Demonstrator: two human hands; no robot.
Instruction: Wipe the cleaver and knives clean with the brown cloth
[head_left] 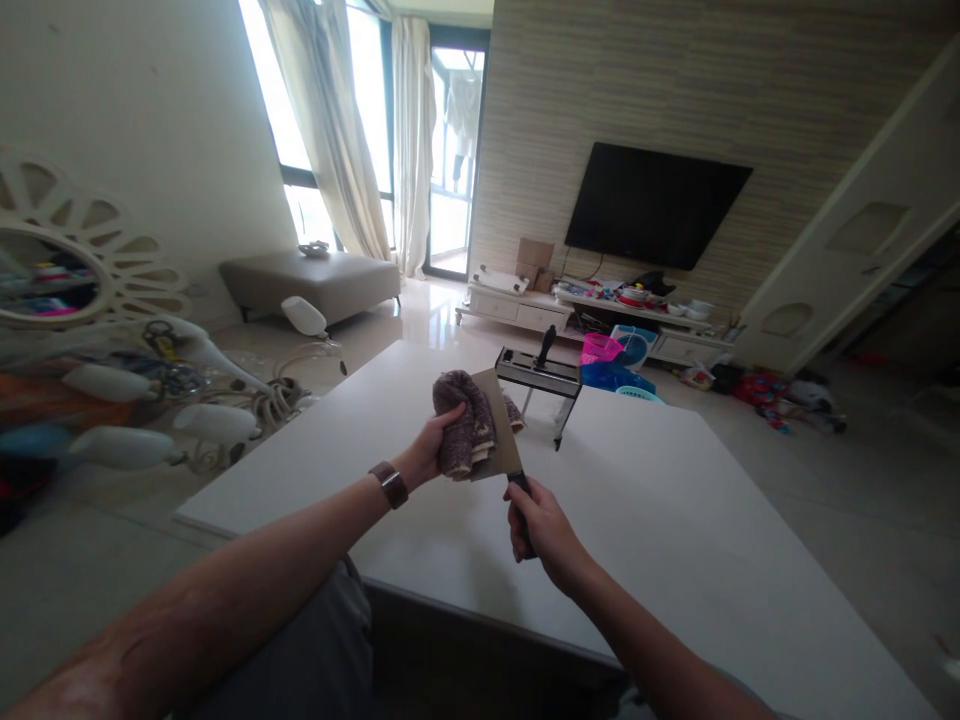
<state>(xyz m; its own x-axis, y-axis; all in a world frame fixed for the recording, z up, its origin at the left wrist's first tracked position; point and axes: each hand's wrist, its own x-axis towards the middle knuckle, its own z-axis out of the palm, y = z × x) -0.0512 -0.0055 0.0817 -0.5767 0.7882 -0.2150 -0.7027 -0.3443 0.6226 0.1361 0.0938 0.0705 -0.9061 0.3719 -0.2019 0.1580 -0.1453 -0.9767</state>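
- A broad white table [637, 530] is spread across the foreground, its smooth top faintly shadowed beneath the hands.
- Above it a cleaver [505, 430] is held, its dark handle gripped by the closed right hand [541, 525].
- A brown, speckled cloth [463, 430] is pinched by the left hand [433, 447] and laid against the blade — a bit of it is seen past the blade's far side.
- Near the far edge of the tabletop a slicer-like stand [540, 373] is set, topped by a black knob.
- To the left, the tiled floor [427, 322] is crowded by a lamp with white shades [127, 449], and a petal-framed mirror [146, 240] is placed by the wall.
- Farther back, a padded bench [319, 283] is lit by a curtained window [364, 95].
- A dark television [656, 205] is mounted on the striped wall [540, 100]; below it a low cabinet [499, 307] is loaded with boxes and bowls — a pink basket [602, 349] is seen in front.
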